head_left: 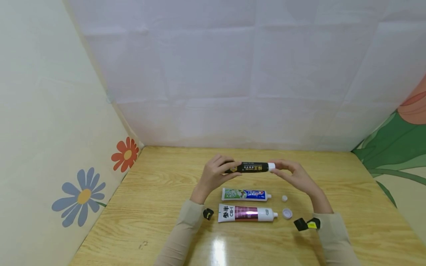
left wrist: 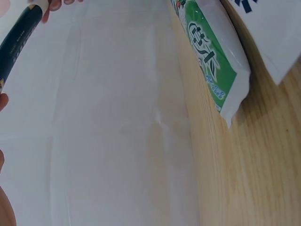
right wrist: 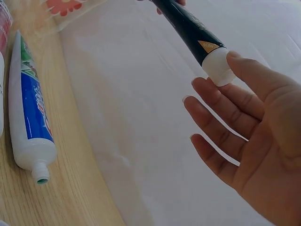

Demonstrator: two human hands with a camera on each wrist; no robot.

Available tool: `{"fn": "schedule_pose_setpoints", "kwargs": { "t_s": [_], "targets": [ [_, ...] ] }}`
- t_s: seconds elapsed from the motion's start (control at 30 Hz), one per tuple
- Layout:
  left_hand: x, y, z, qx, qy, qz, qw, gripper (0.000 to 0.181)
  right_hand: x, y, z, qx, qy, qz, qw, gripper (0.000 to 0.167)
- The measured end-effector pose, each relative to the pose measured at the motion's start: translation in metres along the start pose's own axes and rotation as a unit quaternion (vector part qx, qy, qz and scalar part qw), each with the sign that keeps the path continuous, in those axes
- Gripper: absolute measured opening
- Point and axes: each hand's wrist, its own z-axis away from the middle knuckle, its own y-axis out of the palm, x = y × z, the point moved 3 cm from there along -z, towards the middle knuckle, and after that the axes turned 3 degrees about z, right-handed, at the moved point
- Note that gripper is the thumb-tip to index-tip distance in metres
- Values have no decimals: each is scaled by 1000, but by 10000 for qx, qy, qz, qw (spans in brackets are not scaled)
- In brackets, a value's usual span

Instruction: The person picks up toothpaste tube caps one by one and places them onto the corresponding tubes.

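A black toothpaste tube with gold lettering is held level above the table. My left hand grips its tail end. At the other end, my right hand pinches the white cap between thumb and forefinger, the other fingers spread apart. Below, a green and blue toothpaste tube lies uncapped, its nozzle toward the right. Nearer to me lies a white and maroon toothpaste tube, also uncapped. The left wrist view catches only bits of the left fingers at its edge.
Right of the nozzles, a small white cap and a larger white cap lie on the wooden table. A white sheet hangs behind the table. Flower-patterned walls stand at both sides.
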Motion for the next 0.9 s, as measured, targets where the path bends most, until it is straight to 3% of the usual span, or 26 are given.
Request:
{"fn": "schedule_pose_setpoints", "kwargs": {
  "t_s": [0.2,0.43,0.57,0.9],
  "targets": [
    [0,-1,0,0,-3,-10,10000,42,-1,1,0,-5,-74,-52,10000,24],
    [0,-1,0,-11,33,-19,10000,43,28,-3,1,79,-56,76,9999,23],
    [0,-1,0,-30,52,-34,10000,44,32,-3,1,84,-85,120,9999,22],
    [0,-1,-1,-67,78,-40,9999,44,-3,1,-3,61,-101,-56,9999,24]
  ]
}}
